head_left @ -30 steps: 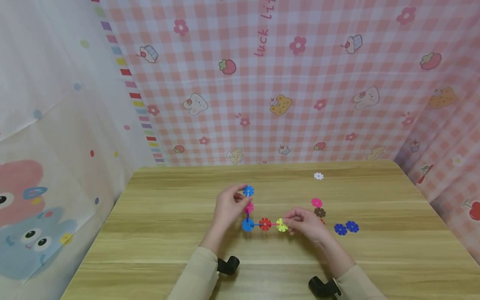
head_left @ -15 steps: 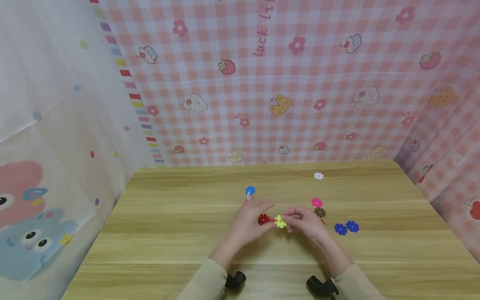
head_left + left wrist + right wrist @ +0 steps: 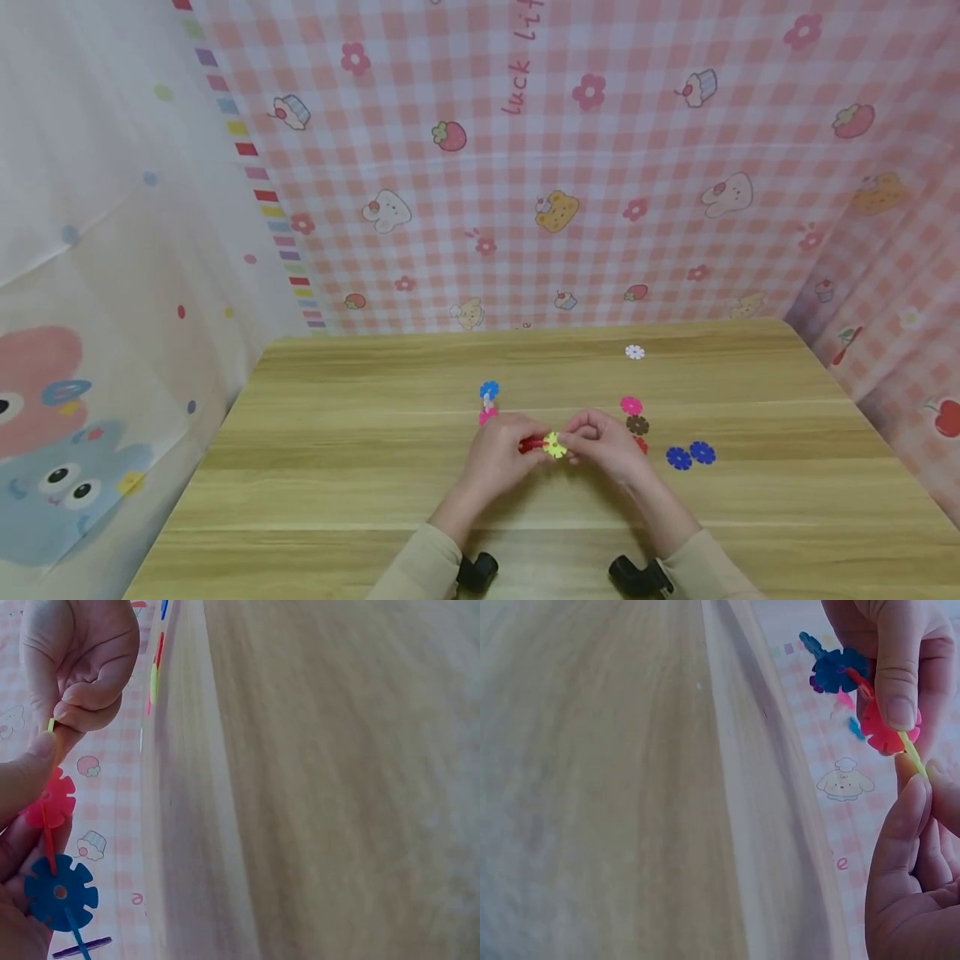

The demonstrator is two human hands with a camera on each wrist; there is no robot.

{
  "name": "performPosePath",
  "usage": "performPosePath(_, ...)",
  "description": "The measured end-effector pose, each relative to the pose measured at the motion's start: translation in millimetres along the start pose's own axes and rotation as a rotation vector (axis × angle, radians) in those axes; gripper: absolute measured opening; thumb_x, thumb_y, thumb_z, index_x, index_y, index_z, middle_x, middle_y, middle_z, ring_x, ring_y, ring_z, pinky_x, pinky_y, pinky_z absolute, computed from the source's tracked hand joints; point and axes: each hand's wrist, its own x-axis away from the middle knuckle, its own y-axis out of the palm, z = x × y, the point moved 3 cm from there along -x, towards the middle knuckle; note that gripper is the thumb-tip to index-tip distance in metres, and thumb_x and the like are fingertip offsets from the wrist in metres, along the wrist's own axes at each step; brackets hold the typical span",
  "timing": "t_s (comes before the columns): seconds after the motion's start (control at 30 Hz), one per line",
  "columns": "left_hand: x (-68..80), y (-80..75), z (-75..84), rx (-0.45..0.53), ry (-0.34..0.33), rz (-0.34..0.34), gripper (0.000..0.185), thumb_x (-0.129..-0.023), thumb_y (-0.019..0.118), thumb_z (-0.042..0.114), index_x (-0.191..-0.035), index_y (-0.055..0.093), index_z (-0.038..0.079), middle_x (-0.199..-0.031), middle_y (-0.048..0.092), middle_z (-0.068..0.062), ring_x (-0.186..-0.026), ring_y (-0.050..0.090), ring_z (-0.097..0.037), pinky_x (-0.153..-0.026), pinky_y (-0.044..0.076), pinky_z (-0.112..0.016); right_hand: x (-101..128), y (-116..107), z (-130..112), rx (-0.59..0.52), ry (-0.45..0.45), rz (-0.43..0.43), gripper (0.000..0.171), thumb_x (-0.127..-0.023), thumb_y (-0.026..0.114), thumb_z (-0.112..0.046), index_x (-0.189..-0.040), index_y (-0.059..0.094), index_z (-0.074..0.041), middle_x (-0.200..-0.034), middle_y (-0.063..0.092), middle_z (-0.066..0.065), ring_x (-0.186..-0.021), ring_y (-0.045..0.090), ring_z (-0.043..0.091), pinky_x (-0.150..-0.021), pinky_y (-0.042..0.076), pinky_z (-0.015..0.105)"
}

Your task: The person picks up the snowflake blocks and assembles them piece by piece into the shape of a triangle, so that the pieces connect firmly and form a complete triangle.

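A chain of slotted plastic flower discs is held just above the wooden table [image 3: 315, 467]. My left hand [image 3: 527, 439] pinches its red disc [image 3: 530, 444], seen in the left wrist view as the red disc [image 3: 49, 801] with a blue disc [image 3: 60, 892] below it. My right hand [image 3: 576, 437] pinches the yellow-green disc [image 3: 555, 446] at the chain's end. The chain's light blue disc [image 3: 489, 390] and pink disc [image 3: 487, 414] stick out beyond the left hand. In the right wrist view the left hand's fingers [image 3: 896, 675] hold the red disc [image 3: 881, 729] edge-on.
Loose discs lie right of the hands: a pink disc [image 3: 631, 406], a brown disc [image 3: 637, 425], two dark blue discs [image 3: 690, 455], and a white disc [image 3: 634, 352] near the back. Pink checked cloth [image 3: 600, 167] walls the table's back and right side.
My left hand left the light blue disc at the chain's far end and came right to the red disc. Both hands now meet around the red and yellow-green discs.
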Motion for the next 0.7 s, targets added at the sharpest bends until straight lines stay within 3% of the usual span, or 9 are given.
performPosePath(0.17, 0.1, 0.6, -3.1, 0.031, -0.048, -0.026, 0.025, -0.077, 0.085, 0.015, -0.101, 0.078, 0.011, -0.093, 0.073, 0.001, -0.085, 0.061, -0.008, -0.076, 0.050, -0.022, 0, -1, 2, 0.010, -0.004, -0.023, 0.018, -0.090, 0.069, -0.001, -0.102, 0.058, 0.007, -0.082, 0.068, 0.006, -0.074, 0.064, 0.016, -0.070, 0.057, 0.027)
performPosePath(0.37, -0.4, 3.3, -8.5, 0.052, -0.036, -0.032, 0.023, -0.076, 0.086, 0.012, -0.098, 0.078, 0.010, -0.090, 0.073, 0.002, -0.083, 0.061, -0.008, -0.075, 0.050, -0.021, -1, -12, 1, 0.075, -0.044, -0.090, 0.025, -0.092, 0.067, -0.005, -0.107, 0.057, 0.012, -0.090, 0.070, 0.011, -0.079, 0.066, 0.018, -0.074, 0.057, 0.029)
performPosePath(0.43, 0.1, 3.7, -10.2, 0.059, -0.034, -0.033, 0.022, -0.076, 0.085, 0.011, -0.097, 0.078, 0.009, -0.090, 0.073, 0.001, -0.083, 0.061, -0.008, -0.075, 0.050, -0.021, -1, -22, -2, 0.140, -0.064, -0.054, 0.028, -0.093, 0.068, -0.007, -0.109, 0.057, 0.013, -0.093, 0.070, 0.013, -0.080, 0.066, 0.020, -0.073, 0.057, 0.030)
performPosePath(0.53, 1.5, 3.0, -12.2, 0.076, -0.051, -0.041, 0.022, -0.077, 0.085, 0.011, -0.098, 0.078, 0.008, -0.091, 0.073, 0.000, -0.084, 0.061, -0.009, -0.076, 0.051, -0.022, 0, -41, -9, 0.286, -0.081, 0.069, 0.031, -0.094, 0.070, -0.014, -0.111, 0.061, 0.010, -0.096, 0.070, 0.012, -0.082, 0.064, 0.019, -0.070, 0.055, 0.029)
performPosePath(0.7, 3.5, 0.8, -14.6, 0.103, -0.077, -0.042, 0.023, -0.078, 0.085, 0.009, -0.099, 0.078, 0.007, -0.092, 0.073, -0.002, -0.086, 0.063, -0.011, -0.077, 0.052, -0.023, 3, -76, -13, 0.540, -0.081, 0.222, 0.028, -0.094, 0.069, -0.020, -0.112, 0.067, 0.002, -0.099, 0.070, 0.009, -0.089, 0.063, 0.018, -0.075, 0.051, 0.027)
